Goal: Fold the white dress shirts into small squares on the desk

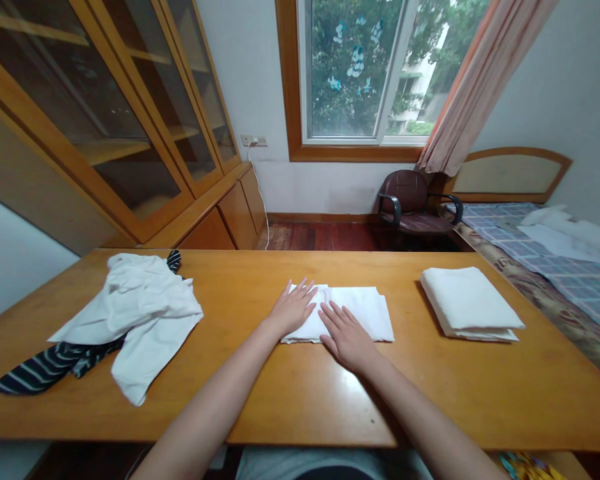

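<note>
A folded white cloth [365,312] lies flat in the middle of the wooden table [240,400]. My left hand [294,308] rests palm down on its left part, fingers spread. Just to the right, my right hand [347,335] lies flat across the cloth's front middle, fingers stretched out. Neither hand grips anything. What kind of cloth item it is cannot be told from its folds.
At the table's left lies a crumpled white garment [150,307] over a dark striped cloth [40,369]. A thicker folded white cloth [467,303] sits to the right. Beyond stand a glass-door cabinet [180,193], an office chair [410,200] and a bed [545,247].
</note>
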Motion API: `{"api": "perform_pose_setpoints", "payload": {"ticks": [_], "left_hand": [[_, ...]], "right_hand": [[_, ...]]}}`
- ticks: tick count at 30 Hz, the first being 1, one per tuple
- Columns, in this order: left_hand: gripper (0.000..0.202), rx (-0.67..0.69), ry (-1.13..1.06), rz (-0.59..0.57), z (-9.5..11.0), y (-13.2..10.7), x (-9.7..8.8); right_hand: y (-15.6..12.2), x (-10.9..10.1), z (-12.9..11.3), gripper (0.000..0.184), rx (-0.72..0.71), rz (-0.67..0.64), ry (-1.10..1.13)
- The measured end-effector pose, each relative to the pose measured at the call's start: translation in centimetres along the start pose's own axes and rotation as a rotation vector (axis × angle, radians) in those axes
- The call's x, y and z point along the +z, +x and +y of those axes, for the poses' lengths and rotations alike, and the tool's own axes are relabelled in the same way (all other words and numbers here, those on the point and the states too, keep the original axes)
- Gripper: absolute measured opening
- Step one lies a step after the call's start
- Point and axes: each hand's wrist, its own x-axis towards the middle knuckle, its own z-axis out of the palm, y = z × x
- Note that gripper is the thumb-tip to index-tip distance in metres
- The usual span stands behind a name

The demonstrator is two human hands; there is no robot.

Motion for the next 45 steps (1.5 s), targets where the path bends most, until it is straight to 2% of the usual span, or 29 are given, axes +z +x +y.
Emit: {"api": "perform_pose_setpoints", "payload": {"ticks": [3,8,11,13,15,18,20,23,26,29,32,36,40,45], "left_hand": [[0.051,-0.018,-0.027,-0.056,-1.1,0.5,0.0],[0.053,-0.099,-0.061,-0.132,-2.1,1.3,-0.7],[0.051,-0.119,-0.031,-0.096,-1.3,1.3,-1.4],[0.05,-0.071,-0.012,-0.058,-0.1,1.2,-2.0],[0.049,0.043,-0.017,-0.049,1.6,1.0,-2.3],[0.05,0.235,-0.049,-0.087,4.2,0.8,-2.2],[0.05,0.307,-0.062,-0.122,5.5,0.8,-1.8],[0.056,0.339,-0.068,-0.156,6.3,0.6,-1.2],[0.065,0.363,-0.062,-0.151,5.9,0.0,-1.0],[0.058,0.373,-0.043,-0.122,5.0,-1.0,-1.0],[0.053,0.365,-0.015,-0.089,4.3,-2.1,-1.1],[0.06,0.343,0.037,-0.07,3.9,-3.6,-1.4],[0.066,0.247,0.084,-0.056,3.2,-5.0,-1.5],[0.071,0.143,0.145,0.013,1.7,-6.2,-0.5]], "right_hand": [[-0.9,0.0,-0.2,0.059,0.0,-0.036,-0.032],[-2.5,-1.6,-0.5,0.057,-0.006,-0.102,-0.06],[-4.0,-2.3,-0.2,0.052,0.005,-0.091,-0.039],[-5.1,-2.7,0.5,0.045,0.053,-0.046,-0.018],[-6.1,-2.9,1.6,0.039,0.165,0.032,-0.029],[-7.1,-3.2,3.5,0.04,0.472,0.15,-0.157],[-7.2,-3.4,4.5,0.05,0.667,0.152,-0.243],[-6.7,-3.5,5.4,0.061,0.805,0.079,-0.262],[-6.0,-3.5,5.8,0.06,0.86,0.014,-0.233],[-5.4,-3.4,5.9,0.057,0.881,-0.026,-0.253],[-5.3,-3.2,6.0,0.055,0.888,-0.029,-0.289],[-5.5,-3.1,6.1,0.056,0.878,-0.018,-0.304],[-5.6,-3.1,6.1,0.056,0.875,-0.024,-0.315],[-5.5,-3.1,6.0,0.056,0.87,-0.019,-0.339]]}}
